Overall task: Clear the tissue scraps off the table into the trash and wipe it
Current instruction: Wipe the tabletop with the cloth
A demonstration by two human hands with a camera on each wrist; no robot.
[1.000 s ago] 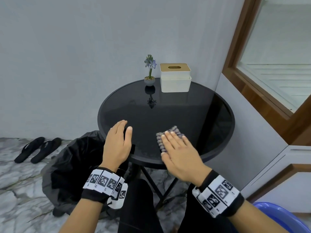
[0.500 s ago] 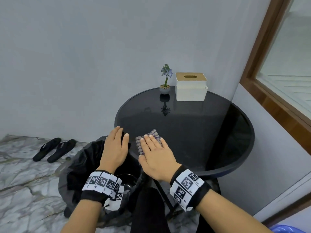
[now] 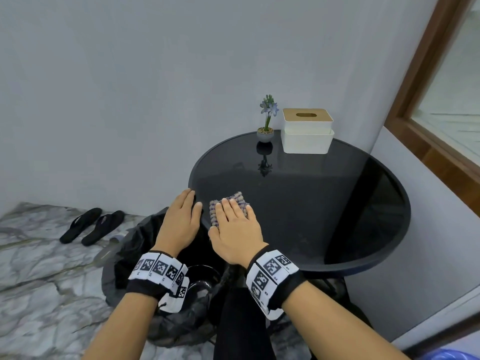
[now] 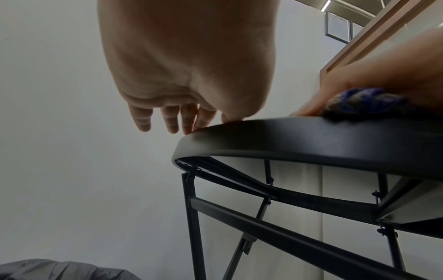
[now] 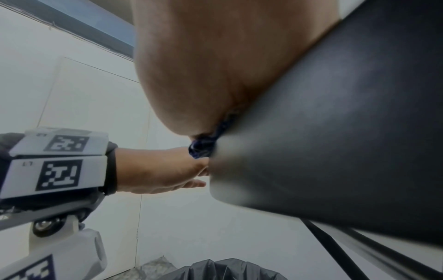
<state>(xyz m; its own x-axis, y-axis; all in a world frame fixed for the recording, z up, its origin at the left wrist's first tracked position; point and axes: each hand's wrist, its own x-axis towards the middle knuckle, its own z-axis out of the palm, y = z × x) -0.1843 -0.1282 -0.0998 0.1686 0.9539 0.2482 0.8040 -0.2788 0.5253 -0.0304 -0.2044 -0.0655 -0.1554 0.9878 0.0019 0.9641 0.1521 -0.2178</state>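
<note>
R hand (image 3: pixel 235 229) lies flat, fingers straight, pressing the wiping cloth (image 3: pixel 228 203) onto the table (image 3: pixel 311 203) near its front-left edge. L hand (image 3: pixel 179 222) is relaxed w/ fingers extended, holding nothing, fingertips at the table's left rim, above the trash bag (image 3: pixel 135 245). Tissue box (image 3: pixel 306 133) & small potted flower (image 3: pixel 266 126) sit at the far edge.

no readable words, brands or numbers. wrist bands (image 3: pixel 161 271) carry black-and-white square code markers; tiny characters beside markers in right wrist view (image 5: pixel 55 161) too small and blurred to read.
</note>
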